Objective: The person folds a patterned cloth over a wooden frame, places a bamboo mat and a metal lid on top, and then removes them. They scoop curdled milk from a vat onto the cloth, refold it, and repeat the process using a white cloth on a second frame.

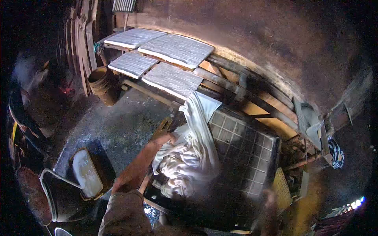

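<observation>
My left hand (164, 140) is closed on the edge of a bunched white cloth (189, 157). The cloth lies in a heap over the left part of a dark tray with a grid of square cells (232, 135), and one end stretches up to the tray's far corner. At the lower right, my right hand (270, 198) is smeared by motion near the tray's right edge; its fingers cannot be made out.
Four pale ridged slabs (177, 49) rest on a wooden rack beyond the tray. A brown bucket (103, 84) stands left of the rack. At the lower left are a white-filled container (86, 173) and a dark bucket (65, 196). Wooden beams (267, 102) run behind the tray.
</observation>
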`<move>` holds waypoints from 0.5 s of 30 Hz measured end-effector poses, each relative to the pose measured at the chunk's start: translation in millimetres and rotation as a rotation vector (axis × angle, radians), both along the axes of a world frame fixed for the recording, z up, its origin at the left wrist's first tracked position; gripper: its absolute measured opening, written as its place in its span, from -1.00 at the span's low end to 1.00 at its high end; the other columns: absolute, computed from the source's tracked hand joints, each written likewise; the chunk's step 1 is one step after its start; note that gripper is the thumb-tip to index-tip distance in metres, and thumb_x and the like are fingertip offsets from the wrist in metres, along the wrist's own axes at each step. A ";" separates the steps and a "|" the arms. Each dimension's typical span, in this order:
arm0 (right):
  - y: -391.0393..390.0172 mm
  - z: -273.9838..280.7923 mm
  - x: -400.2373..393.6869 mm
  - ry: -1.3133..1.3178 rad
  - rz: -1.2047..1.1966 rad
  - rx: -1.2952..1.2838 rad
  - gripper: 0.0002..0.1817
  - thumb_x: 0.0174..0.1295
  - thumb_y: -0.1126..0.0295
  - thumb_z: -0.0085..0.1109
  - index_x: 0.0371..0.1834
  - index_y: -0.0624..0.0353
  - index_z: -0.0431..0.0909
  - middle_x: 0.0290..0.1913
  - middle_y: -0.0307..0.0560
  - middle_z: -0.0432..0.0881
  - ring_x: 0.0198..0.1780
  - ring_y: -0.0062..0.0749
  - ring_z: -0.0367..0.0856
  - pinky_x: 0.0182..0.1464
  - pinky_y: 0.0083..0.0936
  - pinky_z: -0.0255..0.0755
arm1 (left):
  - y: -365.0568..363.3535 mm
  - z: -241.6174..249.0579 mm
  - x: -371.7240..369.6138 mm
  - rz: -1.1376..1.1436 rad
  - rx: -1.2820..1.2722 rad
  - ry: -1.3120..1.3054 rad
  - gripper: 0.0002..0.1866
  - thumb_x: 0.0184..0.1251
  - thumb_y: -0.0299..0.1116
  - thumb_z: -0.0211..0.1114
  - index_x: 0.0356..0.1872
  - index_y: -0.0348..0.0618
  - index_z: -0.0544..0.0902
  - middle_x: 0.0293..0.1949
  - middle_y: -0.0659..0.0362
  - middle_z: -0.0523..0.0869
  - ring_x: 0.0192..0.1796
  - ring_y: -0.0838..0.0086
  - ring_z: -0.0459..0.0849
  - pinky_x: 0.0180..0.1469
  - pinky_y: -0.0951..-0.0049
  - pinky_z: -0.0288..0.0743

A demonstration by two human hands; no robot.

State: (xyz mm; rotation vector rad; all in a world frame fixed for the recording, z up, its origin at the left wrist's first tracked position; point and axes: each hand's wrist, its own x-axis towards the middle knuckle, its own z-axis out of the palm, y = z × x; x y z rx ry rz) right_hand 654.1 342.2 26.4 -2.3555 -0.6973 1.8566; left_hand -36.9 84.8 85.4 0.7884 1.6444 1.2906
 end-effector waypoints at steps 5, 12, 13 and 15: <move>-36.1 21.2 -73.9 0.196 0.077 0.152 0.29 -0.63 -0.13 0.34 0.23 0.29 -0.13 0.27 0.14 -0.06 0.22 -0.01 -0.04 0.20 -0.11 -0.12 | -3.8 -5.6 -18.5 -0.084 -0.017 0.070 -0.79 -0.21 -0.31 0.21 -0.54 -0.23 0.61 -0.37 0.09 0.60 -0.28 0.38 0.53 -0.15 0.39 0.33; -63.7 50.4 -133.3 0.333 0.105 0.234 0.26 -0.56 -0.18 0.29 0.24 0.23 -0.15 0.25 0.16 -0.03 0.14 0.05 0.06 0.14 -0.03 -0.03 | -8.8 -86.6 -53.2 -0.208 -0.113 0.304 -0.69 -0.14 -0.19 0.22 -0.48 -0.27 0.60 -0.37 0.02 0.60 -0.26 0.35 0.55 -0.14 0.34 0.37; -68.9 53.9 -138.0 0.346 0.100 0.241 0.25 -0.55 -0.19 0.28 0.25 0.22 -0.15 0.25 0.16 -0.02 0.13 0.05 0.08 0.13 -0.02 -0.02 | -7.2 -115.5 -63.0 -0.254 -0.214 0.390 -0.64 -0.11 -0.15 0.19 -0.51 -0.33 0.58 -0.46 -0.02 0.60 -0.30 0.34 0.58 -0.17 0.33 0.43; -80.9 62.8 -144.6 0.369 0.095 0.268 0.24 -0.53 -0.20 0.27 0.25 0.20 -0.16 0.25 0.17 -0.02 0.11 0.07 0.10 0.11 0.00 0.00 | -27.3 -19.5 -36.4 -0.280 -0.367 0.895 -0.60 -0.08 -0.12 0.19 -0.45 -0.35 0.57 -0.46 -0.08 0.60 -0.35 0.22 0.60 -0.25 0.24 0.46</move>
